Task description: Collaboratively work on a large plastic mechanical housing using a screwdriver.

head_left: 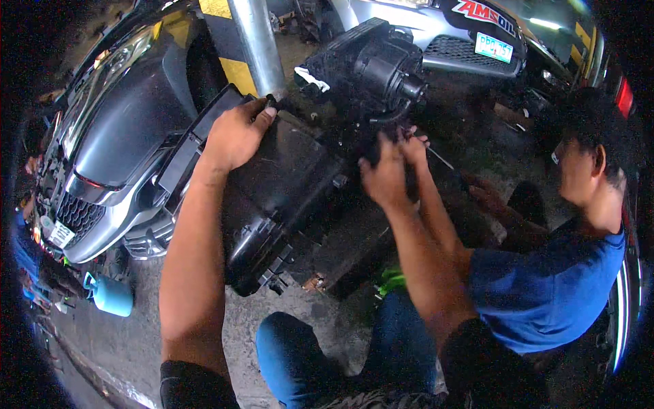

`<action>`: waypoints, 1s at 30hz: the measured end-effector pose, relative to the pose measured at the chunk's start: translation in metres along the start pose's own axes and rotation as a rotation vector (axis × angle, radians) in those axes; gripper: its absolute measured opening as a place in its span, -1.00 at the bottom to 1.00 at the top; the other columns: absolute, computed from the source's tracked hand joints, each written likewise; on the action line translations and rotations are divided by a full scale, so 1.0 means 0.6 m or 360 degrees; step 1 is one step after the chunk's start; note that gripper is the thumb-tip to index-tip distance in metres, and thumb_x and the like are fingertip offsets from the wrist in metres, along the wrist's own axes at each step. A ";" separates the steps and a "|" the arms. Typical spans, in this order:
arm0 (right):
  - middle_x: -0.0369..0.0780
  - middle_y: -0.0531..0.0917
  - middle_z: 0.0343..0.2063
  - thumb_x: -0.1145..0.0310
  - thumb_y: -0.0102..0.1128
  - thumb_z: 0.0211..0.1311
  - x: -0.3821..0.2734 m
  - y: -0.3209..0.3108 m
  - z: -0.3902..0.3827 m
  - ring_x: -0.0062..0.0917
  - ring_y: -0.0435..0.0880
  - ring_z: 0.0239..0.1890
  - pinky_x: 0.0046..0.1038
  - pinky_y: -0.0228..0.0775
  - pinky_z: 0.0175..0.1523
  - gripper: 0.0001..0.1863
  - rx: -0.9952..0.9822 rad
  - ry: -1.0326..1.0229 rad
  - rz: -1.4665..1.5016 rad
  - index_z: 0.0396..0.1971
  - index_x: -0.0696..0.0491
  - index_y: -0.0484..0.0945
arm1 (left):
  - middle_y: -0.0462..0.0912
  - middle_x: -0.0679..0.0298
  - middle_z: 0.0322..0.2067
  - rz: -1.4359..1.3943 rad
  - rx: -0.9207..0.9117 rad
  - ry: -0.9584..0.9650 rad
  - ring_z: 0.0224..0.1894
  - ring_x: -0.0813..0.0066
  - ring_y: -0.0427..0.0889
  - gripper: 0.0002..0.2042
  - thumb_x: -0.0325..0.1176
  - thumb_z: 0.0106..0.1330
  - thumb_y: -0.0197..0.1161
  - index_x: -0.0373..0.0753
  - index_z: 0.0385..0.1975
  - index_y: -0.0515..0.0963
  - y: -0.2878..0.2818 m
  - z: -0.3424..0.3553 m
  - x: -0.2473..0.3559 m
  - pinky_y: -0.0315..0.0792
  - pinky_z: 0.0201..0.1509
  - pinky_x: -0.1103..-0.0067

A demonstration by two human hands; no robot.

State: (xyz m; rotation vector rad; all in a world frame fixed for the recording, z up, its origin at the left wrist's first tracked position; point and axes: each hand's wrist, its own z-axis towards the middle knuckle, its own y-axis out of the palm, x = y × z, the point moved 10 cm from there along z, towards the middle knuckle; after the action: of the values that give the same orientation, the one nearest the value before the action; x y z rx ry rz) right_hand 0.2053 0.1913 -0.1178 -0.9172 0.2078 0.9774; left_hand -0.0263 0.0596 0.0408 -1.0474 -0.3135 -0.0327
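A large black plastic car air-conditioner housing lies tilted in front of me, with a round motor-like part at its far end. My left hand is closed over the housing's upper left edge, thumb on top. By the housing's right side is my right hand, smeared by motion, its fingertips partly hidden. Just beyond it, a co-worker's hand reaches to the same spot. The co-worker's other hand holds a thin screwdriver pointed toward the housing.
A co-worker in a blue shirt crouches close on my right. A dark grey car stands at left, a silver car at the back. A metal post rises behind the housing. A light blue gas cylinder stands on the floor.
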 end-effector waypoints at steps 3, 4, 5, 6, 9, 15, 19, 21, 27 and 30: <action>0.08 0.37 0.18 0.30 0.21 0.25 0.001 0.076 -0.093 0.00 0.33 0.25 -0.07 0.21 0.31 -0.37 -0.0242 0.0244 -0.0024 0.28 0.13 0.24 | 0.59 -0.15 -0.03 -0.0015 0.0024 0.0052 0.10 -0.10 0.53 -0.48 0.03 0.38 -0.01 -0.26 0.10 0.54 -0.002 0.000 0.006 0.36 0.20 0.24; 0.07 0.36 0.18 0.30 0.20 0.25 -0.008 0.086 -0.113 0.01 0.33 0.24 -0.06 0.21 0.31 -0.39 -0.0235 0.0208 0.0021 0.27 0.13 0.25 | 0.59 -0.14 -0.02 -0.0021 0.0019 0.0036 0.10 -0.09 0.53 -0.48 0.04 0.38 -0.01 -0.25 0.10 0.54 -0.001 0.000 0.004 0.36 0.20 0.25; 0.07 0.36 0.17 0.30 0.21 0.24 0.005 0.110 -0.134 0.01 0.33 0.24 -0.06 0.21 0.31 -0.38 -0.0412 0.0328 0.0041 0.26 0.13 0.25 | 0.59 -0.14 -0.02 -0.0028 0.0007 0.0037 0.11 -0.09 0.53 -0.48 0.04 0.38 -0.01 -0.25 0.10 0.54 0.001 -0.001 0.003 0.36 0.21 0.26; 0.07 0.36 0.17 0.30 0.23 0.22 0.001 0.110 -0.145 0.01 0.33 0.24 -0.05 0.21 0.31 -0.38 -0.0356 0.0300 0.0077 0.26 0.12 0.26 | 0.59 -0.14 -0.02 -0.0024 0.0003 0.0008 0.11 -0.08 0.53 -0.49 0.04 0.38 -0.02 -0.24 0.10 0.54 0.002 -0.001 -0.001 0.36 0.21 0.26; 0.07 0.37 0.16 0.31 0.28 0.16 -0.013 0.098 -0.156 0.02 0.32 0.24 -0.06 0.21 0.32 -0.31 -0.0167 0.0119 0.0083 0.27 0.12 0.23 | 0.59 -0.14 -0.02 0.0001 0.0022 0.0026 0.11 -0.08 0.53 -0.49 0.04 0.39 -0.02 -0.24 0.10 0.54 0.002 0.002 -0.005 0.36 0.21 0.26; 0.03 0.37 0.17 0.33 0.32 0.08 0.000 0.130 -0.166 -0.02 0.30 0.26 -0.07 0.21 0.33 -0.26 -0.0383 0.0196 -0.0183 0.27 0.10 0.21 | 0.60 -0.15 -0.03 0.0014 0.0029 0.0063 0.10 -0.09 0.53 -0.47 0.08 0.39 -0.02 -0.23 0.09 0.54 0.004 0.007 -0.006 0.37 0.20 0.26; 0.02 0.40 0.15 0.34 0.32 0.07 -0.006 0.116 -0.164 -0.03 0.29 0.27 -0.07 0.21 0.32 -0.26 -0.0277 0.0140 -0.0070 0.27 0.11 0.22 | 0.59 -0.14 -0.02 0.0057 0.0011 0.0036 0.11 -0.09 0.52 -0.47 0.08 0.39 -0.03 -0.23 0.09 0.54 0.003 0.005 -0.008 0.37 0.19 0.26; 0.02 0.41 0.15 0.34 0.32 0.06 -0.003 0.117 -0.164 -0.03 0.29 0.27 -0.07 0.21 0.32 -0.25 -0.0299 0.0170 -0.0002 0.27 0.12 0.22 | 0.59 -0.14 -0.02 0.0048 0.0040 0.0080 0.11 -0.09 0.53 -0.47 0.08 0.39 -0.03 -0.23 0.09 0.54 0.002 0.006 -0.003 0.37 0.19 0.26; 0.01 0.42 0.14 0.34 0.33 0.04 -0.008 0.117 -0.163 -0.05 0.31 0.25 -0.08 0.22 0.32 -0.25 -0.0265 0.0135 -0.0076 0.26 0.11 0.24 | 0.59 -0.14 -0.02 0.0025 0.0040 0.0048 0.11 -0.08 0.53 -0.47 0.09 0.39 -0.03 -0.23 0.09 0.54 0.001 0.004 -0.004 0.37 0.20 0.27; 0.01 0.43 0.13 0.34 0.33 0.04 -0.004 0.121 -0.165 -0.06 0.33 0.25 -0.09 0.21 0.32 -0.26 -0.0315 0.0176 -0.0062 0.25 0.12 0.25 | 0.60 -0.15 -0.03 0.0022 0.0041 0.0024 0.10 -0.09 0.53 -0.47 0.09 0.39 -0.03 -0.21 0.09 0.54 -0.001 0.001 -0.002 0.37 0.19 0.26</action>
State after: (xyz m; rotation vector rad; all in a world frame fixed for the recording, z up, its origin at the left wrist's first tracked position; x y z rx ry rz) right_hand 0.1700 0.1327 -0.2196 -1.1542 0.1875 0.9230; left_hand -0.0279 0.0596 0.0411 -1.0233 -0.2922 -0.0240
